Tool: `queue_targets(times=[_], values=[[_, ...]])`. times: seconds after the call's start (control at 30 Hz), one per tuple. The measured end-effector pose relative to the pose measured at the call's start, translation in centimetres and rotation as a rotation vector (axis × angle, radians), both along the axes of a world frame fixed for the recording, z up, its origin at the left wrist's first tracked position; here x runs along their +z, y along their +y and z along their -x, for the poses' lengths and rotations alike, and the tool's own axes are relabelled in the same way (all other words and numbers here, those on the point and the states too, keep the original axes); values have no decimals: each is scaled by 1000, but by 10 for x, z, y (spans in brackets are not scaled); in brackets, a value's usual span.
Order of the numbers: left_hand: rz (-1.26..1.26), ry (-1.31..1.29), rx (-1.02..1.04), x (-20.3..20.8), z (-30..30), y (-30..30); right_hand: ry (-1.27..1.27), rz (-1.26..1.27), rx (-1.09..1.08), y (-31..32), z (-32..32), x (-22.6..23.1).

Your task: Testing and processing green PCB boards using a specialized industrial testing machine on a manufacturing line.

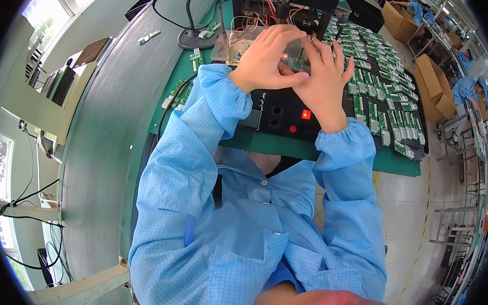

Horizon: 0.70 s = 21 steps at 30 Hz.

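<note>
Both my hands are over a wired test fixture (239, 47) with a clear plate and red and white wires. My left hand (266, 56) arches across it from the left, thumb apart from the curved fingers, with nothing visible in its grasp. From the right, my right hand (322, 83) reaches in with its fingers spread. The thumbs meet or cross on the near side, and the index fingertips come close together on the far side. Part of the clear plate shows between them; the hands hide whatever lies beneath. A black panel (280, 103) with a lit red display (306, 114) sits just below.
Many small green circuit boards (383, 91) cover a black mat at the right. More boards (178, 96) and a black cable lie left of the fixture. A round black stand base (195, 39) is further back. Cardboard boxes (434, 87) and co-workers (466, 89) are beyond the bench.
</note>
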State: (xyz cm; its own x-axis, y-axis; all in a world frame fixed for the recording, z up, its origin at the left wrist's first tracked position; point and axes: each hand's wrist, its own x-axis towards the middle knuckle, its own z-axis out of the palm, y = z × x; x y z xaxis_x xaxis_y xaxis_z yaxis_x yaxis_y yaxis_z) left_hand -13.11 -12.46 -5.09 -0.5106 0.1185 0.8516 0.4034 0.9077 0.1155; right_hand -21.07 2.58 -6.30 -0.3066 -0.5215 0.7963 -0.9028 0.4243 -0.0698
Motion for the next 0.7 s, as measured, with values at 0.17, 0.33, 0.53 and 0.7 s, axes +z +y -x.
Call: queue_targets(times=[0.17,0.33,0.53,0.7], values=[[7,15,-19,1,4,-2,9,31,1,-4,4,0],[4,25,-18,0,4,-3,-64,28,1,-3,-1,2],[-213,97,-99,-3,-22,14,76,233,265,-4,21,44],[7,-141,-42,-22,-63,41,563,269,603,-54,6,128]])
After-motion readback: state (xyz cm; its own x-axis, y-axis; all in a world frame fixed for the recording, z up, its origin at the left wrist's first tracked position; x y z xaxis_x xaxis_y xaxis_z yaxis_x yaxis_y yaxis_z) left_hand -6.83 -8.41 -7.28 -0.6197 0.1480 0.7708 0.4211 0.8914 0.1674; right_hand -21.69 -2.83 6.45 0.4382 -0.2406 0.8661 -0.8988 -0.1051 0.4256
